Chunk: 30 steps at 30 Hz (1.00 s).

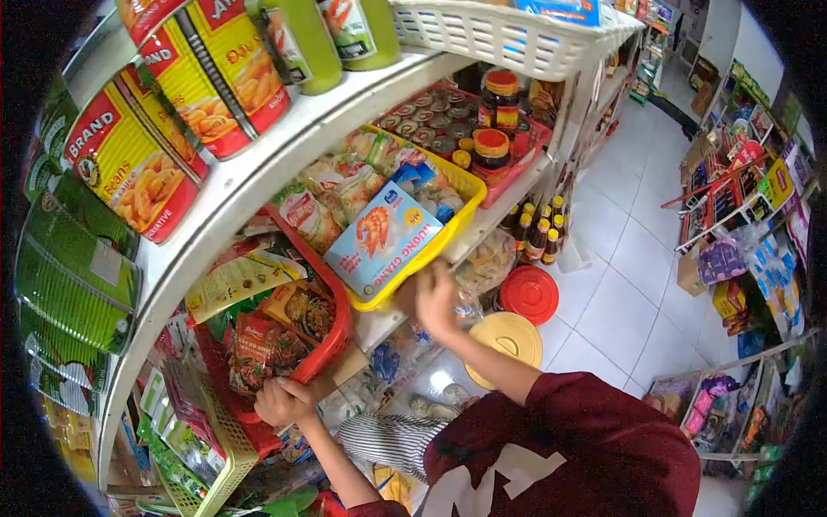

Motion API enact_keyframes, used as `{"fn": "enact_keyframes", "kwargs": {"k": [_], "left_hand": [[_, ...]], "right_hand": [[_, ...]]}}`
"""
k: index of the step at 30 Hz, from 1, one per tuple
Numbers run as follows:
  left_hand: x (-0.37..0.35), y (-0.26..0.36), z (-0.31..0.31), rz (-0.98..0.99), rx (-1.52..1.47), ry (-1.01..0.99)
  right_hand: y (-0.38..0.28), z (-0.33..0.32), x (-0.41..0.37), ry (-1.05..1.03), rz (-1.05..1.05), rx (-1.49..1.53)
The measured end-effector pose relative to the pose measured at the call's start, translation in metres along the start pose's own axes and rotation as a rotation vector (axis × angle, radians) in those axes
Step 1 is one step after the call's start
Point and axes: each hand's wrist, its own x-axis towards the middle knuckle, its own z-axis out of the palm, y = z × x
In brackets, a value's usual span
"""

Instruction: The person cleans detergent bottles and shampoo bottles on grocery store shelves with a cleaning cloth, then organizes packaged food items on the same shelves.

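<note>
My left hand [286,401] is closed over the front rim of a red plastic basket [343,332]. In that basket lie seasoning packets, among them a red-brown sachet [260,351] close to my fingers. My right hand [438,297], smeared by motion, is at the front edge of a yellow basket [474,211] on the same shelf; its fingertips are blurred. A blue box with a shrimp picture [383,237] lies on top of clear bags of pale food [314,220] in the yellow basket.
Above, an upper shelf [345,99] carries bean cans [215,77], green bottles [366,30] and a white basket [525,43]. Farther along sits a red tray [538,142] of cans and jars. Brown bottles [538,237] and lidded red [529,295] and yellow tubs [506,345] stand below on the floor side.
</note>
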Motion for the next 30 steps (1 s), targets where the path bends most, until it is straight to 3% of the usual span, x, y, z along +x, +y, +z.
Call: {"fn": "enact_keyframes", "kwargs": {"k": [2, 5, 7, 11, 12, 14, 16, 19, 22, 24, 27, 30], "left_hand": [[-0.002, -0.002, -0.003, 0.041, -0.012, -0.051], [-0.003, -0.012, -0.014, 0.117, -0.072, -0.178], [-0.001, -0.010, -0.014, 0.122, -0.076, -0.119], [0.003, -0.004, -0.015, 0.086, -0.091, -0.114], [0.004, -0.002, -0.016, 0.085, -0.085, -0.120], [0.002, 0.001, -0.017, 0.049, -0.056, -0.129], [0.003, 0.001, -0.013, 0.050, -0.034, -0.121], [0.001, -0.001, -0.011, 0.071, -0.020, -0.113], [-0.001, -0.004, -0.015, 0.083, -0.043, -0.187], [-0.002, -0.010, -0.018, 0.082, -0.049, -0.280], [0.000, -0.014, -0.025, 0.081, -0.089, -0.381], [0.005, -0.008, -0.026, 0.022, -0.104, -0.390]], "right_hand": [[-0.026, -0.002, -0.042, -0.239, -0.074, -0.044], [-0.014, -0.002, -0.039, -0.202, -0.179, -0.014], [-0.022, -0.021, -0.005, -0.174, -0.164, -0.049], [0.022, -0.044, 0.082, 0.136, -0.209, -0.171], [0.021, -0.054, 0.098, 0.076, -0.096, -0.168], [0.026, -0.049, 0.107, 0.230, -0.166, -0.276], [0.013, -0.027, 0.078, 0.352, -0.199, -0.200], [-0.007, -0.011, 0.010, 0.177, -0.220, -0.049], [-0.019, -0.012, -0.050, -0.226, -0.302, -0.042], [-0.033, -0.025, -0.054, -0.626, -0.356, -0.046], [-0.061, -0.035, -0.036, -0.699, -0.391, 0.086], [-0.094, -0.055, 0.018, -0.456, -0.542, 0.069]]}}
